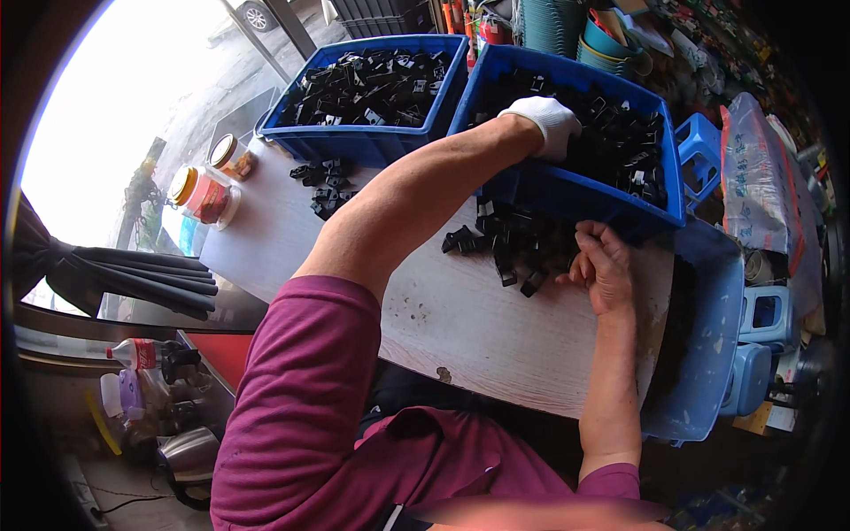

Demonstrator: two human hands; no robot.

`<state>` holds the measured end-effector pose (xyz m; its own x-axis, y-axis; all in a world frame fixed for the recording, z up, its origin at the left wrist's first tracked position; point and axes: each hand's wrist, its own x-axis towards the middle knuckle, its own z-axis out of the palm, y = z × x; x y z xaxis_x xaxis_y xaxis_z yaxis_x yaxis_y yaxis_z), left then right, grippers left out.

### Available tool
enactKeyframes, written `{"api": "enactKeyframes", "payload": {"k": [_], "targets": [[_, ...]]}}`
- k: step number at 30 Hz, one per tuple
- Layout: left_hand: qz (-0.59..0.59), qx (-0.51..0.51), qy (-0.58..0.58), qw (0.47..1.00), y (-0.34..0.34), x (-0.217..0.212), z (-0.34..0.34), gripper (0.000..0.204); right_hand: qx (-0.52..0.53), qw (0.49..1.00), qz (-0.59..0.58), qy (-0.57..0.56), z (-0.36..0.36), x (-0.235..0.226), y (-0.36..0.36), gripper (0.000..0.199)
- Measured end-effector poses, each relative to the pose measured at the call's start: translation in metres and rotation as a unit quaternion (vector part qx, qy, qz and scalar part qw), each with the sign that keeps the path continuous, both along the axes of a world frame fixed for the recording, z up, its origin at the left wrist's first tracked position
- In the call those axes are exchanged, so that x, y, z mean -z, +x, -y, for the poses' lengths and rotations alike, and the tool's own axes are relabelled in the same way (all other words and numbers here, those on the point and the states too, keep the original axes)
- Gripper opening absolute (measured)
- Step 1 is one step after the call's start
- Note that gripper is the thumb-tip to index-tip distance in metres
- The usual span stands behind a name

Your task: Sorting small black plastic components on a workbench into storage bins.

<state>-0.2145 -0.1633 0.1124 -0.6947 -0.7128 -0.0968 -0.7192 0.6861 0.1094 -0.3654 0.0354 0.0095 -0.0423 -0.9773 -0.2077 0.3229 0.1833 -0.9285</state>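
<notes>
The gloved left hand [547, 122] reaches into the nearer blue crate [567, 190], its fingers buried among black plastic parts, grip hidden. The bare right hand [604, 265] rests on the white surface [478, 327], fingers curled loosely against a pile of black clips [509, 243] just below the crate.

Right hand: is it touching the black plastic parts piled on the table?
Touching. In the head view the bare right hand rests at the edge of the pile of black parts on the white table, its fingers overlapping the nearest pieces with no gap.
</notes>
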Motion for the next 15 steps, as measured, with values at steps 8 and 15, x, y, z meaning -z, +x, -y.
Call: {"api": "enactKeyframes", "payload": {"k": [8, 15], "targets": [[-0.166, -0.017, -0.089, 0.982, 0.011, 0.01, 0.011, 0.033, 0.0, 0.999, 0.019, 0.028, 0.001, 0.011, -0.006, 0.026], [-0.342, 0.015, -0.073, 0.937, 0.032, -0.016, -0.011, 0.03, -0.007, 0.999, 0.037, 0.025, -0.002, -0.001, -0.004, 0.03]]}}
